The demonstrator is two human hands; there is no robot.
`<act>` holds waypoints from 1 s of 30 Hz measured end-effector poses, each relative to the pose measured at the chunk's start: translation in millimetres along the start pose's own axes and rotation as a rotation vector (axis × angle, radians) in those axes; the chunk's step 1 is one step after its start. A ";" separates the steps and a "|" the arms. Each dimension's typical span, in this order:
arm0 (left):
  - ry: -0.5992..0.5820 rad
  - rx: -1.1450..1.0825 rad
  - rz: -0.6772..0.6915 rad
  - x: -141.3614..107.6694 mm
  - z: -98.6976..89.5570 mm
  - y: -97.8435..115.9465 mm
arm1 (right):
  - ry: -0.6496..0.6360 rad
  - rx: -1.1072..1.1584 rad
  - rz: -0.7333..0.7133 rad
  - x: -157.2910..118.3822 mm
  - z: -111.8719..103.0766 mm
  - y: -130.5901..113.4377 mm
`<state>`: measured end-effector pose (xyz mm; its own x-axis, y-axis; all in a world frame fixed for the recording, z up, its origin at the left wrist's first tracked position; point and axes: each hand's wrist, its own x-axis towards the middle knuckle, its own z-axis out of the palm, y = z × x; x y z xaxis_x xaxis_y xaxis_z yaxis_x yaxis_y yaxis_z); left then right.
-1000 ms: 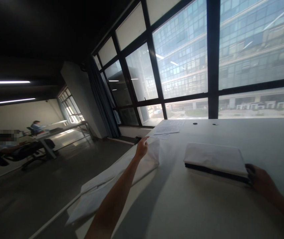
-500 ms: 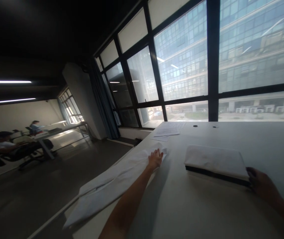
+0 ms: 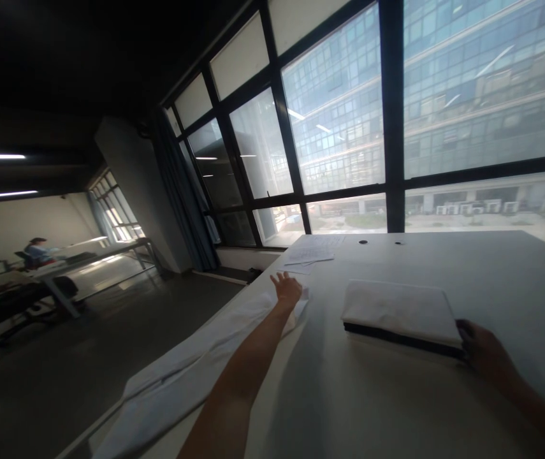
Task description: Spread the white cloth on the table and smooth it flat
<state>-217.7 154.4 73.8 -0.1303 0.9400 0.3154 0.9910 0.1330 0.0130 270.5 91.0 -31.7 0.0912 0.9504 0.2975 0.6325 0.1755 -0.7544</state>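
A long white cloth point(image 3: 190, 376), possibly a garment with two legs, lies along the left side of the white table point(image 3: 348, 395), its near end reaching past the table's edge. At its far end is my left hand point(image 3: 287, 290), fingers spread; whether it touches the cloth is unclear. On the right rests a flat folded white cloth point(image 3: 399, 309) with a dark layer showing along its near side. My right hand point(image 3: 480, 347) is closed around the right edge of this bundle, its fingers dark and partly hidden.
Several paper sheets point(image 3: 310, 250) lie at the table's far left corner. Two dark round holes are near the back edge. Behind are tall windows point(image 3: 334, 127) and a blue curtain point(image 3: 183, 191). Two people sit far left by another table point(image 3: 85, 258).
My left hand has lifted slightly and its fingers have spread, away from the cloth's far end. My right hand stays at the bundle's edge. The view has turned a little right.
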 end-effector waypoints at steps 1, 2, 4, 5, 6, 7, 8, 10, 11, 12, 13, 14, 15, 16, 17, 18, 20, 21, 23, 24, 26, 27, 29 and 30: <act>-0.024 0.007 -0.021 2.7 -0.7 -1.9 | 0.001 0.000 -0.004 -0.4 0.0 -1.1; -0.053 0.010 -0.024 4.6 -1.0 -4.1 | 0.004 0.003 -0.006 -0.7 0.1 -1.9; -0.112 0.009 0.000 7.2 -1.1 -9.5 | 0.005 0.010 -0.003 -1.0 0.2 -2.9; -0.141 0.011 0.003 8.1 -1.1 -12.4 | 0.004 0.011 0.000 -1.1 0.3 -3.0; -0.168 0.016 -0.001 9.2 -1.4 -15.5 | 0.002 0.012 0.000 -1.1 0.4 -2.9; -0.193 0.021 -0.008 10.6 -2.0 -18.4 | 0.000 0.012 -0.004 -1.2 0.5 -2.8; -0.214 0.025 -0.014 12.4 -3.1 -21.0 | -0.002 0.013 -0.008 -1.2 0.7 -2.6; -0.241 0.022 -0.017 17.3 -6.8 -24.7 | -0.002 0.015 -0.010 -1.1 1.5 -1.7; -0.249 0.015 -0.012 20.2 -9.3 -25.3 | 0.004 0.017 -0.008 -0.9 2.2 -1.0; -0.253 0.005 -0.001 23.2 -12.2 -25.0 | 0.015 0.018 -0.005 -0.5 2.9 -0.1; -0.253 -0.009 0.016 26.0 -15.3 -23.4 | 0.023 0.018 -0.006 0.1 3.7 1.1; -0.251 -0.028 0.038 28.5 -18.4 -20.7 | 0.028 0.018 -0.009 0.8 4.5 2.7; -0.250 -0.051 0.067 30.4 -21.5 -16.7 | 0.030 0.020 -0.016 1.5 5.2 4.4; -0.251 -0.081 0.104 31.5 -24.4 -11.7 | 0.029 0.021 -0.023 2.3 5.9 6.3; -0.254 -0.118 0.148 31.9 -27.1 -5.9 | 0.025 0.023 -0.028 3.1 6.4 8.1; -0.257 -0.160 0.197 31.3 -29.5 0.3 | 0.024 0.024 -0.027 3.8 6.8 9.8; -0.250 -0.242 0.294 27.4 -32.9 11.2 | 0.021 0.029 -0.017 4.7 7.5 12.3; -0.218 -0.286 0.332 24.1 -33.5 14.6 | 0.016 0.031 -0.011 4.8 7.9 12.9; -0.061 -0.398 0.364 14.2 -31.1 14.0 | 0.008 0.034 -0.006 4.6 9.0 13.2; 0.037 -0.456 0.369 7.7 -27.7 9.6 | 0.005 0.034 -0.006 4.4 9.7 13.1; 0.168 -0.534 0.400 -8.3 -15.6 -6.0 | 0.003 0.033 -0.011 4.2 11.4 13.1; 0.150 -0.525 0.439 -17.4 -7.2 -15.5 | 0.006 0.029 -0.012 4.3 12.2 13.4; 0.008 -0.431 0.507 -35.5 11.8 -32.6 | 0.016 0.021 -0.011 5.1 13.4 14.6; -0.083 -0.376 0.534 -43.4 21.0 -38.5 | 0.024 0.016 -0.013 5.8 13.7 15.4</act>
<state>-250.8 115.1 39.7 0.3957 0.8693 0.2964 0.8608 -0.4635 0.2103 270.3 102.7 -49.6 0.1017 0.9415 0.3214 0.6210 0.1923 -0.7598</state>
